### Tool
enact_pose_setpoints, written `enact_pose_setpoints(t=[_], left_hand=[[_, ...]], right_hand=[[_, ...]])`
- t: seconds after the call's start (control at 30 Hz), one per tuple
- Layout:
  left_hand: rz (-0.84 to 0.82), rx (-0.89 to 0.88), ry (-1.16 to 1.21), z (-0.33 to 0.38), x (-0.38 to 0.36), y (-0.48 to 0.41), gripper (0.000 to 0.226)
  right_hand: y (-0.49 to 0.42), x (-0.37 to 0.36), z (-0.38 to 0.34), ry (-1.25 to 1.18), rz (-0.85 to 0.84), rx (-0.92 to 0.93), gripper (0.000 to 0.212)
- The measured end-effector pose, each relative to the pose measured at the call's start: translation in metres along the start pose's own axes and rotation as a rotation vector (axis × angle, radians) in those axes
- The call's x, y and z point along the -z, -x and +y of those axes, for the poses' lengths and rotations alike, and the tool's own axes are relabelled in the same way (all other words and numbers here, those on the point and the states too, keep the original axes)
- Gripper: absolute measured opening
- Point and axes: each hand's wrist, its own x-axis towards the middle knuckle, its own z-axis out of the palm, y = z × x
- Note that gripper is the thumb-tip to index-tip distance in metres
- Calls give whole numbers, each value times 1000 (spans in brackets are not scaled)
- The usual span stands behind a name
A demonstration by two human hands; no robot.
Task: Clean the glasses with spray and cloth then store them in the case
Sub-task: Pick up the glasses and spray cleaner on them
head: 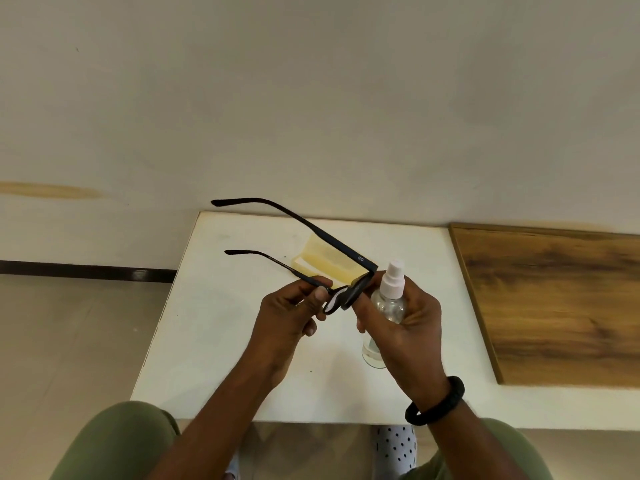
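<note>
My left hand (pixel 294 310) holds black-framed glasses (pixel 341 296) by the frame's left corner, above the white table (pixel 214 323). Both temples are unfolded and point away from me to the upper left. My right hand (pixel 405 323) grips a small clear spray bottle (pixel 389 299) with a white nozzle, held upright right beside the lenses. A yellow cloth (pixel 322 259), folded, lies on the table behind the glasses. No case is visible that I can tell apart.
A wooden board (pixel 554 299) covers the table's right part. A clear round object (pixel 372 355) stands on the table under my right hand. A black band is on my right wrist. My knees sit below the table's near edge.
</note>
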Motion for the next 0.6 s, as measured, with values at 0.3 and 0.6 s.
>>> enact_pose_setpoints(t=[0.3, 0.6], left_hand=[[409, -306, -98, 21, 15, -5, 9], [547, -780, -512, 37, 45, -6, 13]], right_hand=[[-3, -4, 22, 166, 18, -63, 36], [17, -25, 33, 283, -237, 26, 50]])
